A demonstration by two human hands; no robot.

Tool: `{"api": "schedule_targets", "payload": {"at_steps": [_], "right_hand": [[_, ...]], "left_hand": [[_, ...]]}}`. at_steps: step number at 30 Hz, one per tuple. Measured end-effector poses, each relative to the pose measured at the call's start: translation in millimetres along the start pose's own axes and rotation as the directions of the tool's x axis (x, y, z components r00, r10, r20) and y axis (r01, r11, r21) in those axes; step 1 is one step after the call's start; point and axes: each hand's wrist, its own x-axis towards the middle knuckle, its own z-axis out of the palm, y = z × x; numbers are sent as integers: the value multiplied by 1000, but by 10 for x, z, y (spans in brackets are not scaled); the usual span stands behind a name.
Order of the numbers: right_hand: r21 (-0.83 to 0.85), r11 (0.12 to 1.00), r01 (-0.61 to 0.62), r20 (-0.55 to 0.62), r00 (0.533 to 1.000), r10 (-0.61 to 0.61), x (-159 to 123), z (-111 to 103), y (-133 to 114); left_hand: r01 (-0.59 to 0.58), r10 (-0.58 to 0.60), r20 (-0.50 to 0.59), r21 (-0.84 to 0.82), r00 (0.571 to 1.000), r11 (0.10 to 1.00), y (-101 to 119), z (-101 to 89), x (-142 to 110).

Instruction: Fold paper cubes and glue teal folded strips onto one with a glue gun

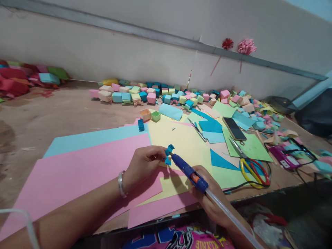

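Observation:
My left hand is closed, its fingertips pinching a small folded piece of blue paper above the coloured sheets. In my right hand is a blue glue gun, with a long clear glue stick sticking out of its back end. The gun's nozzle points left and is at the blue paper; whether it touches is too small to tell. Beyond my hands lie a pleated blue paper strip, an open orange paper box and an open green paper box.
Pink sheets and a yellow sheet cover the table. To the right lie scissors with red and yellow handles, tweezers, a phone and a purple device with cables. Several small paper boxes line the wall.

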Motion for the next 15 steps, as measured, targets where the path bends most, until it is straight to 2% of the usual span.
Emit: {"api": "schedule_targets", "payload": {"at_steps": [5, 10, 15], "right_hand": [[4, 1000, 4, -21, 1000, -4, 3, 33, 15], [8, 998, 58, -4, 998, -58, -5, 70, 102], [13, 998, 59, 0, 998, -59, -19, 91, 176]], "left_hand": [[-98, 97, 13, 128, 995, 987, 29, 0, -16], [-139, 137, 23, 177, 990, 974, 84, 2, -11], [-177, 175, 25, 208, 984, 962, 91, -3, -3]]}}
